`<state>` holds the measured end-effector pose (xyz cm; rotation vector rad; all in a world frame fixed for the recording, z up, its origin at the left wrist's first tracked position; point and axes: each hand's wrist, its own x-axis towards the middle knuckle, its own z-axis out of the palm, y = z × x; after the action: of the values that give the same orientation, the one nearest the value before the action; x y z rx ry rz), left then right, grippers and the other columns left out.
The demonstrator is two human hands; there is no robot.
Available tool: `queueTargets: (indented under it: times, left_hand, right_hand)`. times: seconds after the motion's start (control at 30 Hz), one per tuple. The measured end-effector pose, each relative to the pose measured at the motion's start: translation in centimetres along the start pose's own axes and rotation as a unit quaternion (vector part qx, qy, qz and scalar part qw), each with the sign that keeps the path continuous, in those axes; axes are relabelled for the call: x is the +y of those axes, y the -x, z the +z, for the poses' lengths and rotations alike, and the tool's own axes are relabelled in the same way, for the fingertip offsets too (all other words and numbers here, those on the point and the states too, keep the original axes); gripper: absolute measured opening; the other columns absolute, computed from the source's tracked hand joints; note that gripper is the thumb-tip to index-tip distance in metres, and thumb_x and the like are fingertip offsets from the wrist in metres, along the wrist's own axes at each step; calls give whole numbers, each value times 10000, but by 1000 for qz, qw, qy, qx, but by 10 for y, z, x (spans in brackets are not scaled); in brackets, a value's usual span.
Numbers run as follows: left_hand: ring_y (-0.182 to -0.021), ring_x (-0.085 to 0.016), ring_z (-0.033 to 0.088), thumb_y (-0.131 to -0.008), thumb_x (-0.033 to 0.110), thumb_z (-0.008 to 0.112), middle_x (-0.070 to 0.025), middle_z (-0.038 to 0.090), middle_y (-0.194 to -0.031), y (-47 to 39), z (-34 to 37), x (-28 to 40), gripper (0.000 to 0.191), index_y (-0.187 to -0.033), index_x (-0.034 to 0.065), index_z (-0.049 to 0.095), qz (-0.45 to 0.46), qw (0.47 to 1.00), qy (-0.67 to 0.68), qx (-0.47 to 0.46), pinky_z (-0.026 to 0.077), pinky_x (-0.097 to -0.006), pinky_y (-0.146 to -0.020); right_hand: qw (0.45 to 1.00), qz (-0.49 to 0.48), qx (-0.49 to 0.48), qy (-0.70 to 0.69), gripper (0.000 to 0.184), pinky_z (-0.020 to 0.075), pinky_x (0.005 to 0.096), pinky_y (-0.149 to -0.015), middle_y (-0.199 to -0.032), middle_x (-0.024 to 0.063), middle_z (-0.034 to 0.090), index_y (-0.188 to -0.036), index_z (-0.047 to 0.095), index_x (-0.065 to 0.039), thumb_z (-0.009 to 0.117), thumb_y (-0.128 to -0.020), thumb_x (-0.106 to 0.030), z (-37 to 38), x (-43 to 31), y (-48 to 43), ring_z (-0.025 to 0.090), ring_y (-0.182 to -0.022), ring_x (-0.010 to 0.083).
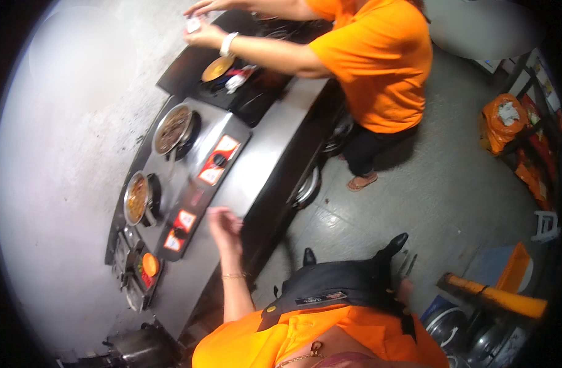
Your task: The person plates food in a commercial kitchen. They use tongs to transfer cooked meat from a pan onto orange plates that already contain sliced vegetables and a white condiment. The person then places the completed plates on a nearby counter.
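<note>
My left hand (226,225) is raised over the front edge of a steel counter (251,170), slightly blurred and holding nothing that I can see. Close to it is a two-burner steel gas stove (188,184) with black knobs. A pan of brown food (174,130) sits on the far burner, and a pan of orange-brown stew (137,198) on the near one. Low at my right side, my right hand (405,290) is partly hidden by my black apron (340,280). From it stick out two thin metal prongs, apparently tongs (409,264).
A co-worker in an orange shirt (377,69) stands at a black stove (258,99) holding a small white thing (193,24). Food containers (145,276) stand at the counter's near end. An orange bag (502,124) and metal pots (446,322) are on the right.
</note>
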<state>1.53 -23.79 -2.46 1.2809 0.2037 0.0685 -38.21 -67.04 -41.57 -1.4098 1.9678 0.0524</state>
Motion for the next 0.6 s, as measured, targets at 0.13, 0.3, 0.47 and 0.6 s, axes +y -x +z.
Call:
queueTargets:
  times: [0.13,0.3,0.47,0.6]
  left_hand:
    - [-1005,-214,605,-918,444,544,-112,652,-1029,84,247,-48,463,-1068,21,657,-134,874,34,-466,453,-363,-931]
    - [-1137,-330,501,-1011,300,429,-172,604,-1157,255,548,-30,387,-1137,4,644,-22,328,302,-895,335,-432,-1031]
    - [-1109,-332,521,-1014,285,436,-159,621,-1116,426,641,-47,362,-1123,8,642,-219,95,467,-852,365,-419,-1002]
    - [-1102,-334,523,-1014,284,439,-161,620,-1110,473,721,-68,359,-1118,6,640,-269,0,461,-846,369,-419,-996]
  right_hand:
    - [999,-31,-6,10,268,438,410,-511,-642,126,621,-878,647,6,617,-914,-258,-48,-22,-94,598,-546,250]
    - [991,-126,-29,42,254,449,407,-533,-649,127,626,-856,644,-7,597,-931,-245,-110,-68,-219,618,-581,254]
    - [991,-85,-61,-82,246,468,392,-568,-657,123,628,-829,642,-24,573,-954,-225,-205,-130,-303,642,-635,245]
    - [996,-85,-38,1,238,463,365,-567,-656,104,612,-876,640,-33,569,-960,-243,-250,-136,-359,620,-623,219]
